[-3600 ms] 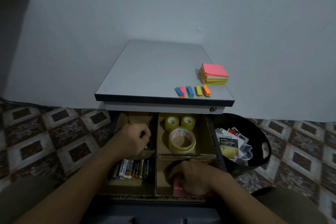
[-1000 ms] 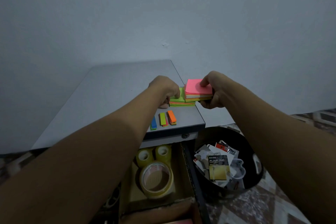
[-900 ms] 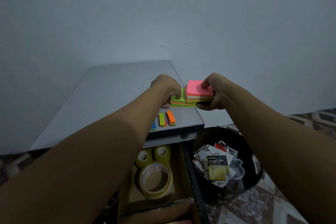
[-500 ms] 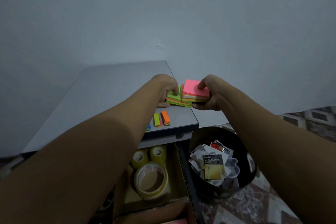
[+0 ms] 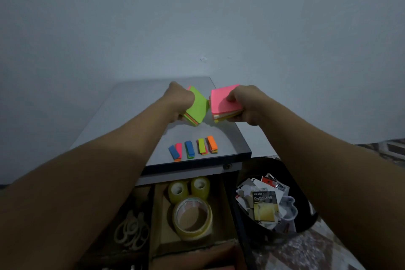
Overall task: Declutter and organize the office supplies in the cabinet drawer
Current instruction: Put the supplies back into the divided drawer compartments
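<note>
**Sticky-note block parted above the cabinet top [image 5: 131, 114]**

Head view: a single stack half a second ago is now two. The left hand [image 5: 179, 99] grips the green-topped half [image 5: 197, 108] and the right hand [image 5: 244, 103] pinches the pink-topped half [image 5: 223, 101], likely for sorting into the drawer [image 5: 226, 201]. Five flag pads [image 5: 192, 149] wait below, and three tape rolls [image 5: 192, 210] are already filed.
</note>
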A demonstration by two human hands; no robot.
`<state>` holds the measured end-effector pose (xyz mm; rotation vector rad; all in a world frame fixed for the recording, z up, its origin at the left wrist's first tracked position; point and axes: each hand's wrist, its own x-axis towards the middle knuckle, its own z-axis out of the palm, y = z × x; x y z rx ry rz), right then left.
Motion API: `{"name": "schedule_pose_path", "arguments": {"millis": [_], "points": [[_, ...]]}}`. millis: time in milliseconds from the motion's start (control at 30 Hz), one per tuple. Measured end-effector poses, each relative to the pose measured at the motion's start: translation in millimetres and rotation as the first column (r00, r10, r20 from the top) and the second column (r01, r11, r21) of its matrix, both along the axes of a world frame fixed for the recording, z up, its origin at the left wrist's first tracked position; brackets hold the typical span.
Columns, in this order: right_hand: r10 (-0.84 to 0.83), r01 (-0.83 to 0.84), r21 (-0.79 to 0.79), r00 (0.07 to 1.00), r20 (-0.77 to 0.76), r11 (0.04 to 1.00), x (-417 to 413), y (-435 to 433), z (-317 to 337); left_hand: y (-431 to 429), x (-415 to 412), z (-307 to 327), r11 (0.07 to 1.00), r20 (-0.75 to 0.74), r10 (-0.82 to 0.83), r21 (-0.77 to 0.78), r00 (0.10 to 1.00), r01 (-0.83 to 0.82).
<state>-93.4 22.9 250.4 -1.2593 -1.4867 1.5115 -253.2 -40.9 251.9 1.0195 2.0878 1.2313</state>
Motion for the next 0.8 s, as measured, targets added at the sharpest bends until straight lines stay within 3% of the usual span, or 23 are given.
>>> {"name": "schedule_pose_path", "arguments": {"millis": [100, 233, 533, 800], "points": [[-0.007, -0.061, 0.251, 0.965, 0.262, 0.966, -8, -1, 2, -16, -24, 6, 0.999, -0.36, -0.05, -0.025, 0.932, 0.044], [-0.073, -0.343, 0.518, 0.777, 0.625, 0.783, -19, -9, 3, -30, -48, 8, 0.972, -0.623, -0.228, -0.19, 0.748, 0.138], [-0.143, -0.651, 0.511, 0.531, 0.835, 0.562, -33, -14, -10, -28, -55, -4, 0.902, -0.723, -0.405, -0.417, 0.559, 0.113], [-0.107, -0.606, 0.548, 0.609, 0.786, 0.576, -29, -4, -6, -30, -73, -1, 0.921, -0.716, -0.373, -0.366, 0.591, 0.138]]}}
